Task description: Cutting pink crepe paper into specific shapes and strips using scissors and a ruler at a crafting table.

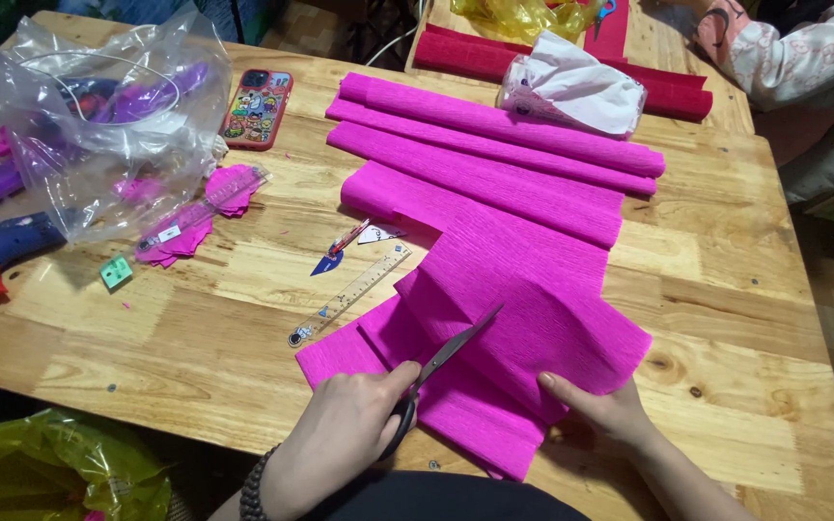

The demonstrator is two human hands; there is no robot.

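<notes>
The left hand (345, 434) is gripping a pair of dark-handled metal scissors (441, 371), blades pointing toward 1 o'clock and slicing into a folded sheet of magenta crepe paper (523, 289) that is lying on the wooden tabletop (195, 328). The right hand (605, 410) is pressing flat on the paper's near edge, thumb stretched toward 10 o'clock. A clear plastic ruler (349, 294) is lying just beside the paper at 9 o'clock. A clear plastic bag (98, 116) is sitting well apart toward 10 o'clock.
</notes>
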